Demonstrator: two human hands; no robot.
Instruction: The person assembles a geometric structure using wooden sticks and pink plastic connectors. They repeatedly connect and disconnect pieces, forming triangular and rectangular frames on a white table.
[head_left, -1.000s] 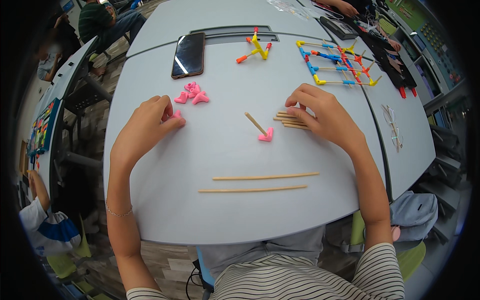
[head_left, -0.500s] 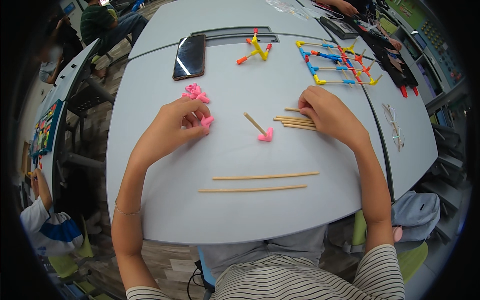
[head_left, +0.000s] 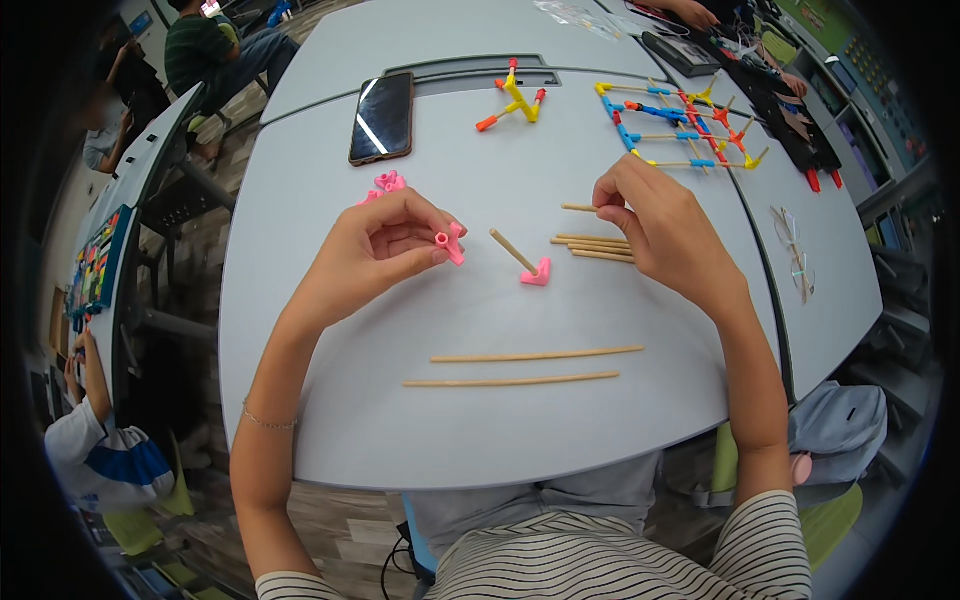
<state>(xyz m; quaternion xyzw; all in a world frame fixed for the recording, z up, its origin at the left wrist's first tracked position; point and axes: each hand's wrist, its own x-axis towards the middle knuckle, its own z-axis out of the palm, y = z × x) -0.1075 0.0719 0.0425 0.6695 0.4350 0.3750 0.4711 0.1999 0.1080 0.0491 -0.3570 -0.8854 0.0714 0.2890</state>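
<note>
Between the thumb and fingers of my left hand point(head_left: 375, 255) is a pink connector point(head_left: 452, 244), its round socket showing. More pink connectors point(head_left: 388, 183) lie in a pile just beyond that hand, partly hidden by it. My right hand point(head_left: 665, 225) pinches a short wooden stick point(head_left: 579, 207), whose free end points left. Several short sticks point(head_left: 592, 243) lie beside and partly under that hand. Midway between my hands, another pink connector point(head_left: 536, 273) rests on the table with a wooden stick point(head_left: 510, 249) standing tilted in it. Two longer sticks point(head_left: 537, 354) lie side by side nearer to me.
A phone point(head_left: 382, 117) lies at the far left of the white table point(head_left: 500, 435). Beyond my hands are a small yellow-and-red connector figure point(head_left: 515, 103) and a colourful stick frame point(head_left: 680, 125). Glasses point(head_left: 793, 255) lie on the right-hand table. Other people sit around.
My left hand has lifted the pink connector from near the pile and moved it right. My right hand has raised its stick slightly off the other sticks.
</note>
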